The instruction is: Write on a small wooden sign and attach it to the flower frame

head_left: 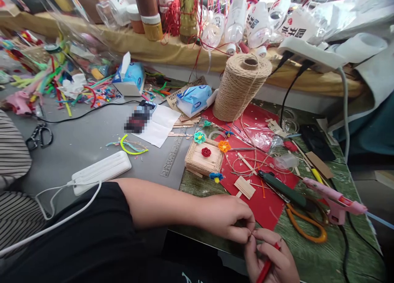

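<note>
At the front edge of the green table, my left hand (227, 217) is closed in a pinch. Its fingertips meet those of my right hand (273, 256), and whatever lies between them is too small to make out. Held in the right hand is a red pen-like stick (265, 268), slanting down across the palm. Beyond the hands is a small square wooden box (205, 156), wrapped in twine, with a red rose (206, 152) on top and coloured flowers at its corners. A little sign of wooden sticks (244, 187) lies on a red sheet (271, 209).
Orange-handled scissors (308, 229), a green-handled tool (281, 188) and a pink glue gun (337, 199) lie to the right. A big twine spool (238, 90) stands behind. Leftward are a ruler (172, 153), a white power strip (101, 172) and another person's striped sleeve (12, 151).
</note>
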Motion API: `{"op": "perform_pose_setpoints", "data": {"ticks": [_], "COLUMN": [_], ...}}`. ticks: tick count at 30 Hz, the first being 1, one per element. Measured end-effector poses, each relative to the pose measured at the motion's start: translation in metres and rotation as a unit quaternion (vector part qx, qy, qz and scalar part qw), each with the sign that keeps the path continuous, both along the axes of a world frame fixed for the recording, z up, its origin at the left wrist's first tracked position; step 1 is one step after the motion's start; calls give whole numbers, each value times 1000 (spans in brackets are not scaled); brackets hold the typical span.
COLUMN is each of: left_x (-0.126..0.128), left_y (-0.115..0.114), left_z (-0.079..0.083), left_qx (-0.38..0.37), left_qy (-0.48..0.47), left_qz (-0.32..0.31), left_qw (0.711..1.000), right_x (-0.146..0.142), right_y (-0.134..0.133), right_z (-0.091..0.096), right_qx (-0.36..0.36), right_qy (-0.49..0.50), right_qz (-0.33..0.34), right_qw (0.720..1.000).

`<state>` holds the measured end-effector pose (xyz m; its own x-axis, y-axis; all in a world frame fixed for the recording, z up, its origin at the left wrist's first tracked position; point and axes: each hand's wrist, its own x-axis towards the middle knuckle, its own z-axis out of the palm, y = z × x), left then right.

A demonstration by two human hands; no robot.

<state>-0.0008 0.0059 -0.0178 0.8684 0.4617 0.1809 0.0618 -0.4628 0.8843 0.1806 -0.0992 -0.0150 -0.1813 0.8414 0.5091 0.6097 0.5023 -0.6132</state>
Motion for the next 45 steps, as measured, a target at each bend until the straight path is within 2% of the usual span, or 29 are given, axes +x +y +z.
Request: {"op": "perform_pose_setpoints", "data": {"ticks": [2,5,8,10,12,15,17,21,26,29,34,37,42,45], "left_x": [0,-1,-1,0,0,-2,-4,-5,0,2,0,-1,-1,0], "left_y": [1,3,3,0,-4,-7,-4,4,2,1,4,6,5,6], "left_z": [1,1,1,1,0,2,5,8,3,5,13,14,8,5], "left_qx": [-8,-9,3,25,49,66,61,25,-8,-6,27,29,47,55], "left_qy": [-7,-6,-9,-20,-37,-53,-45,-47,-90,-67,-37,-52,-62,-69], "left_qz": [-4,-6,-4,-16,-49,-78,-64,-27,-53,-79,-84,-77,-95,-72], "left_qw": [1000,1000,1000,999,997,993,995,998,995,995,995,995,992,994], "right_x": [1,-2,-7,-5,2,21,34,46,49,51,51,51,52,53], "right_y": [0,-3,-3,2,9,20,24,28,28,27,30,30,30,30], "right_z": [0,-2,-3,-1,3,8,5,-11,-25,-26,-25,-24,-25,-27], "right_qx": [15,20,-1,-15,-24,-56,-82,-67,-81,-113,-74,-87,-99,-115], "right_qy": [-13,18,36,51,108,253,290,274,309,299,252,210,206,216], "right_qz": [-16,-41,-60,-98,-167,-239,-242,-239,-223,-216,-190,-180,-207,-205], "right_qw": [1000,999,998,994,980,936,922,929,921,923,946,957,951,948]}}
